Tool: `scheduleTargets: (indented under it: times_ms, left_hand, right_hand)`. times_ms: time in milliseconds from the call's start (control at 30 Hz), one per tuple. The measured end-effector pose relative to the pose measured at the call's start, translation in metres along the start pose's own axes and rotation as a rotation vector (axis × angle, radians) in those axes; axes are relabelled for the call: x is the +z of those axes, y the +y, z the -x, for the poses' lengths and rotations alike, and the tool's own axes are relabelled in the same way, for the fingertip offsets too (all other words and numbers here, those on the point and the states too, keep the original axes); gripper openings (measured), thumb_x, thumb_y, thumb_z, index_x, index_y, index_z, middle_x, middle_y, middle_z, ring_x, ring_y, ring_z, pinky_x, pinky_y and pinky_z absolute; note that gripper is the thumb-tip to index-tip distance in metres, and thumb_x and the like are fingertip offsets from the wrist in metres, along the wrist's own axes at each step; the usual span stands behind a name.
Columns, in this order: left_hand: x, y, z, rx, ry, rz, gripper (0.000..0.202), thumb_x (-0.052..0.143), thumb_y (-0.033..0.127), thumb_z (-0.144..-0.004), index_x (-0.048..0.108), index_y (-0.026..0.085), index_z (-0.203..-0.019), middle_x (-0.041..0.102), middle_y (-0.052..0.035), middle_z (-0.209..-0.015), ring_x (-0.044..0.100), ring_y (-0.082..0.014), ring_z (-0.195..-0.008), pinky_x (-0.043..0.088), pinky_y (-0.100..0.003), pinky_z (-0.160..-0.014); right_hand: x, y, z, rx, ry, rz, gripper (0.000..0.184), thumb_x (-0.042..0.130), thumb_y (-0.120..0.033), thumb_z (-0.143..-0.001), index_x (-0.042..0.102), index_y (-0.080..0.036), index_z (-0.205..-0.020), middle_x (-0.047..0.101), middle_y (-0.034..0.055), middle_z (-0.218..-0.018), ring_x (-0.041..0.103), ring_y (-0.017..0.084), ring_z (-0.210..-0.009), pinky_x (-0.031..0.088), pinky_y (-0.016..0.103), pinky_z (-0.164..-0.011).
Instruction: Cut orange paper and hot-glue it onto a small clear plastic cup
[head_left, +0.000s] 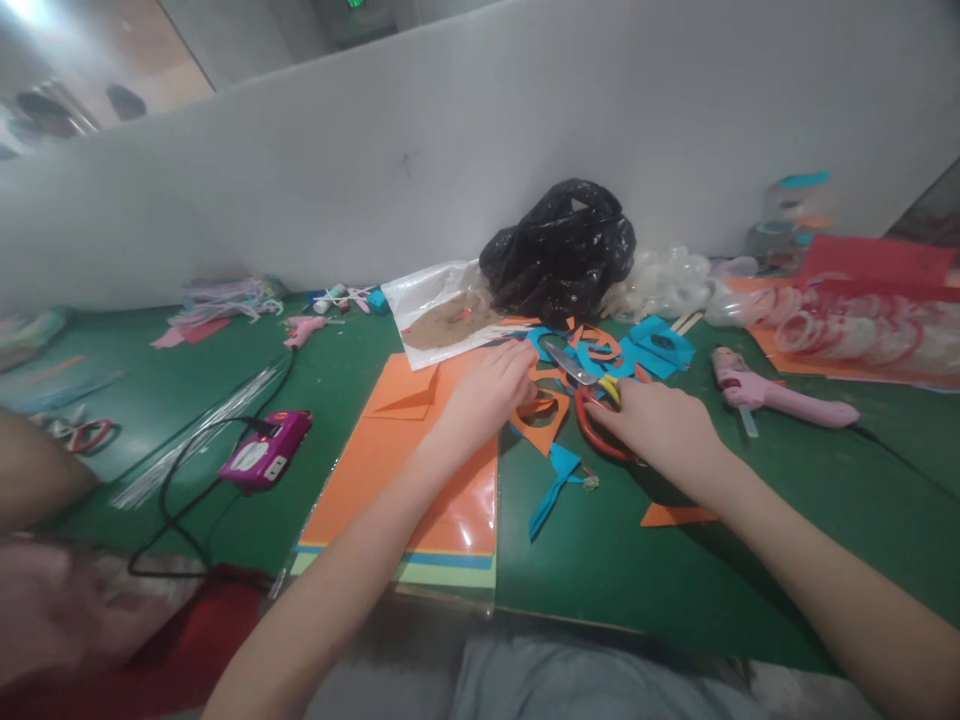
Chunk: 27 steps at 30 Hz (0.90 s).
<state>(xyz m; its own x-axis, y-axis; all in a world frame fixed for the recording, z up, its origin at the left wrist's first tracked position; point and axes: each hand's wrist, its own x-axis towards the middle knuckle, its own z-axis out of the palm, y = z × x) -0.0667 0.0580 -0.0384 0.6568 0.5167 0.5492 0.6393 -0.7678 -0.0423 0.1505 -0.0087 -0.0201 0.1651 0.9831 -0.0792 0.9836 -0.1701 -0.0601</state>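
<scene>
In the head view, my right hand is closed round the red and yellow handles of a pair of scissors. The metal blades point up and left, over a heap of cut paper. My left hand is at the left side of this heap, its fingers bent and pressed together; what they pinch, if anything, is hidden. Orange paper scraps and blue paper scraps lie round the blades. Below my left forearm is a clear sleeve of orange paper sheets, with a folded orange piece on top.
A black plastic bag stands against the partition. Pink glue guns lie at right and left. A purple power adapter trails black cable. Clear plastic rings fill the right side. Another person's arm shows at left.
</scene>
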Motion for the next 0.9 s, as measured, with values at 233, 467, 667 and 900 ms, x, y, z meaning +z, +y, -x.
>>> scheduleTargets:
  times_ms: [233, 467, 667, 900]
  left_hand:
    - [0.003, -0.001, 0.006, -0.001, -0.017, 0.017, 0.035, 0.042, 0.018, -0.106, 0.056, 0.011, -0.138, 0.062, -0.0177, -0.146, 0.055, -0.0261, -0.142, 0.045, -0.05, -0.121]
    - [-0.007, 0.012, 0.001, -0.415, 0.076, 0.435, 0.063, 0.064, 0.03, -0.096, 0.038, 0.021, -0.153, 0.054, -0.0199, -0.151, 0.056, -0.0344, -0.139, 0.05, -0.056, -0.113]
    - [-0.007, 0.018, 0.005, -0.721, -0.016, 0.999, 0.08, 0.069, 0.031, -0.093, 0.024, 0.025, -0.159, 0.07, -0.0142, -0.128, 0.073, -0.0265, -0.111, 0.059, -0.047, -0.1]
    - [-0.002, 0.016, 0.014, -0.633, -0.099, 0.879, 0.075, 0.052, 0.01, -0.093, 0.023, 0.024, -0.161, 0.076, -0.0096, -0.112, 0.076, -0.0237, -0.098, 0.063, -0.045, -0.091]
  right_hand:
    - [-0.003, 0.001, 0.006, -0.021, 0.136, 0.028, 0.039, 0.045, -0.048, -0.104, 0.069, -0.017, -0.1, 0.078, 0.0143, -0.09, 0.077, 0.032, -0.088, 0.04, 0.032, -0.059]
    - [0.0, 0.002, 0.008, -0.183, 0.374, -0.138, 0.025, 0.051, -0.038, -0.103, 0.068, -0.02, -0.098, 0.079, 0.0075, -0.1, 0.075, 0.029, -0.097, 0.043, 0.031, -0.059]
    - [0.008, -0.002, -0.009, -0.455, 0.489, -0.324, 0.031, 0.049, -0.034, -0.103, 0.065, -0.022, -0.127, 0.074, 0.0112, -0.122, 0.071, 0.029, -0.111, 0.057, 0.035, -0.077]
    - [-0.005, -0.025, -0.033, -0.644, 0.157, -0.407, 0.055, 0.054, -0.035, -0.101, 0.048, -0.023, -0.155, 0.065, 0.0133, -0.141, 0.064, 0.03, -0.125, 0.054, 0.047, -0.103]
